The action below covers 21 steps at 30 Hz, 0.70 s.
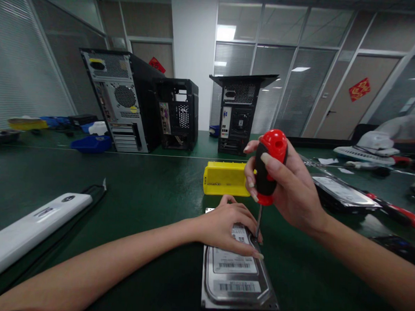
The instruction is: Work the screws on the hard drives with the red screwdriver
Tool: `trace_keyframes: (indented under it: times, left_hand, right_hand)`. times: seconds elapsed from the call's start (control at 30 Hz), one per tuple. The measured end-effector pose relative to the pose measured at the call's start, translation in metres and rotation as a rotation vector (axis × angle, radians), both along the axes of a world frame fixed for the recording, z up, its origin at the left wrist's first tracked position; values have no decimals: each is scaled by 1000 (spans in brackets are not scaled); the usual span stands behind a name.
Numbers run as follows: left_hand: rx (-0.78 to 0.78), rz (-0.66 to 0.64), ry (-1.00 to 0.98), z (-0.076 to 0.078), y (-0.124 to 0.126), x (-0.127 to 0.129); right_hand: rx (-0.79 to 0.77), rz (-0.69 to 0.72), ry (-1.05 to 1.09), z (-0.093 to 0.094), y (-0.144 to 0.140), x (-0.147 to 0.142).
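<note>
A silver hard drive point(236, 282) with white labels lies flat on the green table, its short edge toward me. My left hand point(230, 224) is laid across its far half, fingers curled over the drive and holding it down, covering part of the label. In my right hand point(289, 187) is a red and black screwdriver point(267, 172), gripped by its thick handle. Its shaft points steeply down, and the tip meets the drive near its right edge, beside my left fingers. The screw under the tip is too small to make out.
Behind the drive stands a yellow bin point(223, 179). Computer cases point(141, 101) line the back. A white power strip point(36, 230) with a black cable lies left. On the right are another hard drive point(345, 190) and a red-black tool point(399, 213). A person's sleeve point(404, 126) shows far right.
</note>
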<state>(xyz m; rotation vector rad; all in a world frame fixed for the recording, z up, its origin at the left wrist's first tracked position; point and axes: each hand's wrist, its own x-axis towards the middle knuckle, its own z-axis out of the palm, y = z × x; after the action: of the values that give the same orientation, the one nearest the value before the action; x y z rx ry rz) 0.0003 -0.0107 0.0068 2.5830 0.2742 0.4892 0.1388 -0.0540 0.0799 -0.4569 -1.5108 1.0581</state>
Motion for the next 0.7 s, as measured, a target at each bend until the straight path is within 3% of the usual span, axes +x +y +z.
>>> trace_keyframes:
  times: [0.5, 0.7]
  left_hand:
    - [5, -9, 10, -1, 1, -1]
    - [-13, 1, 32, 2, 0, -1]
  right_hand:
    - [-14, -15, 33, 1, -1, -3]
    - [5, -83, -6, 3, 1, -1]
